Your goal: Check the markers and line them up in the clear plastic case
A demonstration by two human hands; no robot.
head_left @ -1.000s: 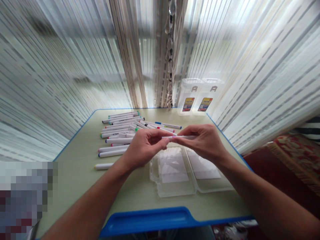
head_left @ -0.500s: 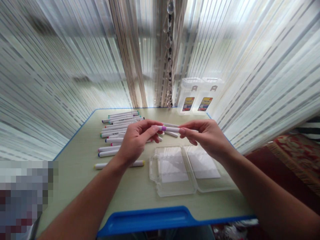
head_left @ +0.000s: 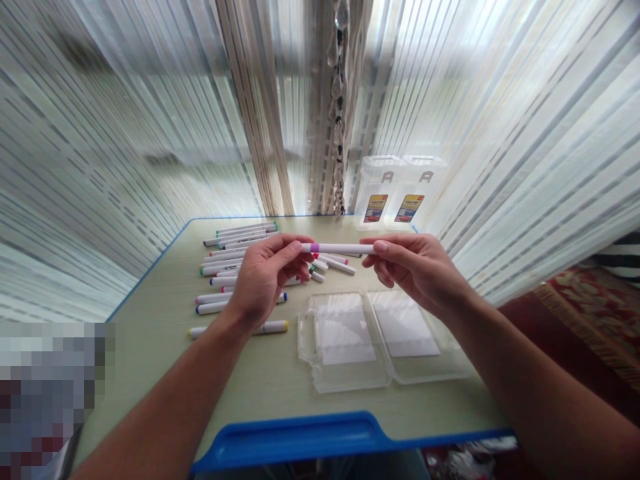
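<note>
A white marker (head_left: 345, 249) with a purple band is held level above the table between my two hands. My left hand (head_left: 273, 270) pinches its left end between thumb and fingers. At the other end, my right hand (head_left: 410, 263) grips it the same way. Beneath and left of my left hand lie several white markers (head_left: 220, 281) with coloured ends, roughly side by side. A few more loose markers (head_left: 333, 263) lie at angles behind the held one. An open clear plastic case (head_left: 353, 377) with white sheets inside rests below my hands.
Two clear plastic boxes (head_left: 375, 180) with yellow labels stand upright at the table's far right. The table (head_left: 150, 373) has a blue edge and a blue tray (head_left: 300, 437) at the front. String curtains (head_left: 165, 100) hang behind and at both sides.
My right hand has shifted slightly right along the marker, so more of its barrel shows. Both hands and the marker have risen a little, with my left hand moving slightly left.
</note>
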